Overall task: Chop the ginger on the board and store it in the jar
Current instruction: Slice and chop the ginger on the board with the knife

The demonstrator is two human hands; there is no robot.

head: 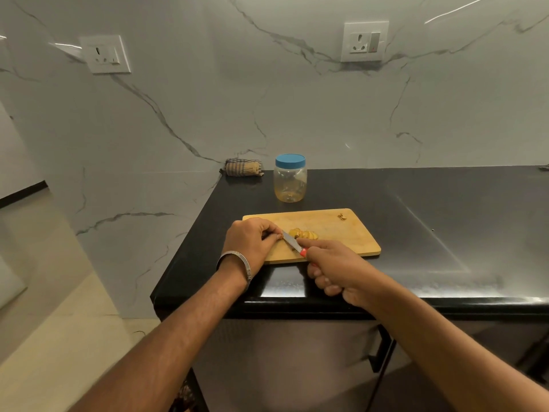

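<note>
Black counter (416, 209): on it we list a wooden board (341, 233), a lidded jar (290, 181) (blue cap), a rolled cloth (243, 168).

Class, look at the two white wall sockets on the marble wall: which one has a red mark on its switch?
The right-hand white wall socket, above the black countertop; its switch shows a small red mark. The left-hand white wall socket shows none.

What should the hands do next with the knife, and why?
Probably press the knife down for another slice. The right hand grips its red handle, the left hand pinches the last bit of ginger at the blade, slices lie beside it, and the jar is lidded.
</note>
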